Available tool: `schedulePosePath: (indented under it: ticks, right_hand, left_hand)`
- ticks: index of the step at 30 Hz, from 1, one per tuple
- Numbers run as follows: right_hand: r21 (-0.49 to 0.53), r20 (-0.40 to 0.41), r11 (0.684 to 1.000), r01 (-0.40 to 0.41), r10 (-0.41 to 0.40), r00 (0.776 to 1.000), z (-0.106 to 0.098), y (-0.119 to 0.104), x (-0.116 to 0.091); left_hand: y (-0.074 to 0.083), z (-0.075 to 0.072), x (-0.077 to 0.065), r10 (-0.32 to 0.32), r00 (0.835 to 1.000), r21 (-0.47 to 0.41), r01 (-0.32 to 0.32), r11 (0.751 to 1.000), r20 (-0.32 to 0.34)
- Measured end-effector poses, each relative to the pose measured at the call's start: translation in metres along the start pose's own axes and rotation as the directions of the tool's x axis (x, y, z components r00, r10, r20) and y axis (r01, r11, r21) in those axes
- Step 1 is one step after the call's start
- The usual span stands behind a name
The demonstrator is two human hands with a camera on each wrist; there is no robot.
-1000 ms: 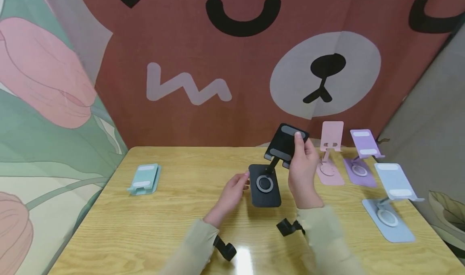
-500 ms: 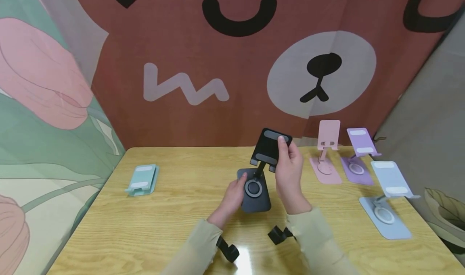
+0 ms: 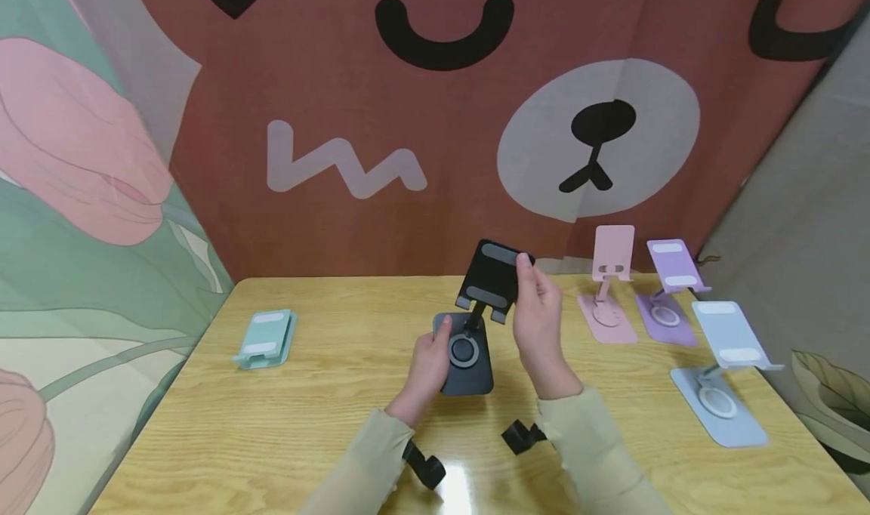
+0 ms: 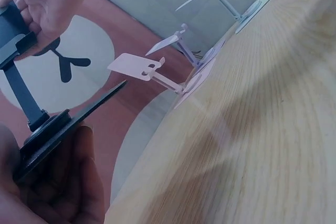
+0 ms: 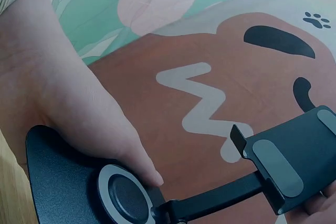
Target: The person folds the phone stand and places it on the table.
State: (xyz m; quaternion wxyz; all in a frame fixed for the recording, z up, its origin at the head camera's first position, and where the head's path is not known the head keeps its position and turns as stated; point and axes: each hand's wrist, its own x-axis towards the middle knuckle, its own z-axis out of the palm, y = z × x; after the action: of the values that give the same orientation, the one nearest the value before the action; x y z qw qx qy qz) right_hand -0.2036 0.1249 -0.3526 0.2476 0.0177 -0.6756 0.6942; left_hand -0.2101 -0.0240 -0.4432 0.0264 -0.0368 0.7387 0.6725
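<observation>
On the head view I've got the black stand [image 3: 491, 275] up in 2 hands, left of the pink stand [image 3: 614, 251]. The left hand [image 3: 427, 365] pinches the base [image 3: 472, 375], thumb on top; only my left wrist view reveals the fingers [image 4: 86, 153] curled beneath, and the base clear of the table [image 4: 262, 129]. The right hand [image 3: 540, 319] grips the upper plate's edge, thumb in front. Head view alone gives me the folded teal stand [image 3: 265, 339], far left of the pink stand; the purple stand [image 3: 675, 264] sits just right of it.
</observation>
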Motion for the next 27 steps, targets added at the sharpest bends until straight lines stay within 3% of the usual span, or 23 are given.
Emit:
schedulePosePath:
  ticks: [9, 21, 27]
  right_hand:
    - [-0.083, 0.033, 0.996, 0.025, -0.023, 0.999, 0.001, 0.003, -0.003]
    - [-0.109, 0.122, 0.994, 0.033, -0.019, 0.992, 0.0, 0.004, -0.004]
    - [-0.093, 0.149, 0.996, -0.008, 0.022, 0.989, 0.002, 0.003, -0.006]
  left_hand:
    - [-0.003, -0.006, 0.003, 0.019, 0.999, -0.007, -0.019, 1.0, -0.034]
    - [-0.003, -0.013, 0.007, 0.022, 0.995, 0.014, -0.021, 1.0, -0.094]
    - [-0.008, -0.015, 0.012, 0.002, 0.994, 0.015, 0.0, 1.0, -0.108]
